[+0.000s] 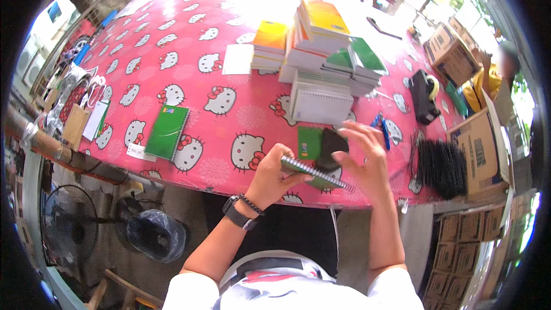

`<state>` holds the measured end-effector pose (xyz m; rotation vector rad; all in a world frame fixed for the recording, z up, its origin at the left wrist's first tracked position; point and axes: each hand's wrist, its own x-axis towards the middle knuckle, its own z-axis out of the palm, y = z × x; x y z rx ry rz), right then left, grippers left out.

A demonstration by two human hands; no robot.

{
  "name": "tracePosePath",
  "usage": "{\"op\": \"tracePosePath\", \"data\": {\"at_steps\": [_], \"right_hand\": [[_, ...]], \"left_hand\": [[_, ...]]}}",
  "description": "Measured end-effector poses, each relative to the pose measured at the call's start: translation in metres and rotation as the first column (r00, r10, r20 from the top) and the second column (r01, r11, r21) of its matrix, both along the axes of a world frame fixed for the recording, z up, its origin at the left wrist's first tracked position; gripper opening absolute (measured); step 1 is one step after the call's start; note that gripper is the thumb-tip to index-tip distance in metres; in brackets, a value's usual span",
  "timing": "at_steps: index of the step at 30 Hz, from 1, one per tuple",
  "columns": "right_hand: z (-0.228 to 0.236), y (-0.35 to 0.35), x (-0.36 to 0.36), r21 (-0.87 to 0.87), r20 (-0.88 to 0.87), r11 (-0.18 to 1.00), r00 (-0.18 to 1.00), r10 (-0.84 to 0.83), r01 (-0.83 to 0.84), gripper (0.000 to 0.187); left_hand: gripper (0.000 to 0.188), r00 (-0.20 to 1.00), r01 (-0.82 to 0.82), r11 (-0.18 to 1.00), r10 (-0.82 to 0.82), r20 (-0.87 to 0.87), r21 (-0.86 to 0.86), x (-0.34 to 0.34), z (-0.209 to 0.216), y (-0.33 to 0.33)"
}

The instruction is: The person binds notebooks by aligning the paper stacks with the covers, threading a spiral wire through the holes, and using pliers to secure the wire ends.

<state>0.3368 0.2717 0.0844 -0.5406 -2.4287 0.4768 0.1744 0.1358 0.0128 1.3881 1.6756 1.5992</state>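
Note:
My left hand is closed on one end of a spiral notebook, which is tilted so its wire-bound edge faces me. My right hand, slightly blurred, is above the notebook's other end with fingers spread and nothing visible in them. Beyond the held notebook, a green notebook lies on the table, partly covered by a dark object whose kind I cannot make out. A wire-bound white pad leans against the stacks behind it. To the left lies another green spiral notebook.
Orange-covered notebooks and green ones are stacked on the pink patterned table. At right are a tape dispenser, blue-handled tool, black wire spirals and cardboard boxes. Another person is beyond the boxes.

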Motion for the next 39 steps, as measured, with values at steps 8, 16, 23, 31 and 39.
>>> {"op": "tracePosePath", "data": {"at_steps": [8, 16, 23, 31, 39], "right_hand": [[0.002, -0.052, -0.024, -0.365, -0.280, 0.920, 0.959, 0.039, -0.145, 0.026], [0.002, -0.062, -0.035, -0.238, -0.290, 0.941, 0.942, 0.170, -0.243, 0.026], [0.005, -0.064, -0.036, -0.166, -0.198, 0.944, 0.947, 0.251, -0.285, 0.025], [0.013, -0.066, -0.045, -0.325, -0.205, 0.899, 0.950, 0.234, -0.292, 0.020], [0.006, -0.083, -0.061, -0.269, -0.269, 0.928, 0.945, 0.186, -0.259, 0.015]], "left_hand": [[0.023, 0.991, -0.053, 0.983, 0.074, -0.110, 0.176, 0.008, 0.038, -0.009], [0.017, 0.997, -0.073, 0.973, 0.074, 0.003, 0.217, 0.001, 0.040, -0.032], [0.015, 0.983, -0.046, 0.988, 0.019, 0.185, 0.147, 0.002, 0.033, -0.040], [0.015, 0.966, -0.062, 0.985, 0.018, 0.258, 0.163, -0.007, 0.035, -0.044], [0.017, 0.956, -0.162, 0.986, 0.145, 0.253, 0.045, -0.015, 0.034, -0.049]]}}
